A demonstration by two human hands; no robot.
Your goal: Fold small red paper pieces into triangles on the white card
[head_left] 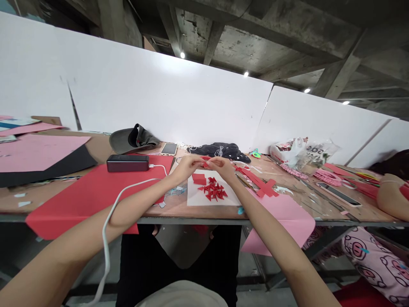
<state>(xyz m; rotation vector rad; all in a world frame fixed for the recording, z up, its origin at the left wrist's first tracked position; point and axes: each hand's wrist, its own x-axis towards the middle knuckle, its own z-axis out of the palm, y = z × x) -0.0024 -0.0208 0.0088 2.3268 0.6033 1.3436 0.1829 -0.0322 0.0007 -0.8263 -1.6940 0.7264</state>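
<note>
My left hand (188, 165) and my right hand (223, 166) meet above a white sheet (195, 197) on the wooden table (96, 147). Both pinch a small red paper piece (206, 160) between their fingertips. Below the hands, on the white sheet, lie several small folded red triangles (214, 190) and a couple of red paper squares (198, 178). A white cable (110, 213) drapes over my left forearm.
A large red sheet (83, 196) lies at left with a black power bank (128, 163) on it. Pink paper (287, 213) hangs over the front edge at right. A phone (169, 148), cap (132, 138), dark cloth (220, 150), red strips (258, 181) and plastic bags (300, 153) sit behind. Another person's arm (391, 198) rests at far right.
</note>
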